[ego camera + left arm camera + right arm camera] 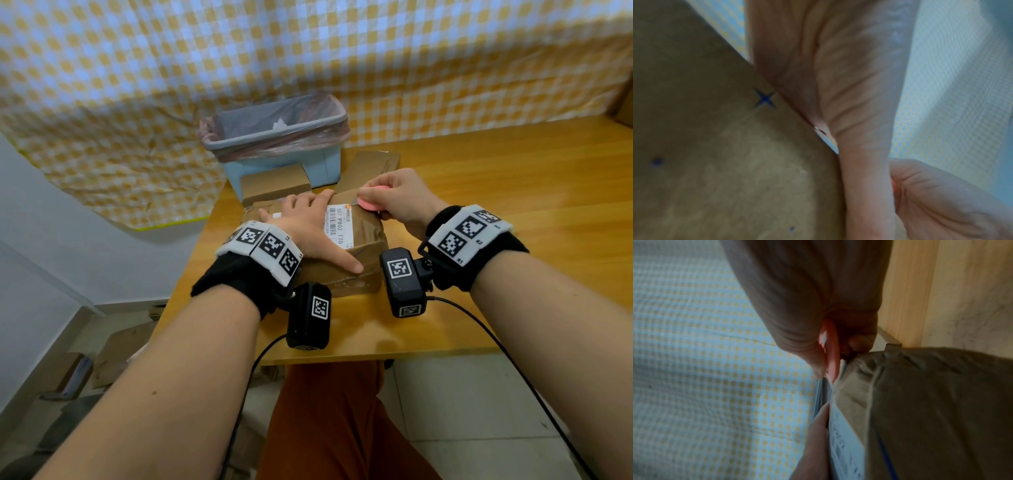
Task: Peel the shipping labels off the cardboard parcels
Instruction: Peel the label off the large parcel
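Left hand (305,226), fingers flat, pins the cardboard parcel (363,253) while right hand (397,202) pinches a pink scraper (371,202) at the shipping label (337,224) edge; lifting a corner likely comes next.

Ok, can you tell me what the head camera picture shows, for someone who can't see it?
A left hand presses flat on a cardboard parcel with a white label on a wooden table. The right hand pinches a pink disc at the label's far edge. A blue bin stands behind.
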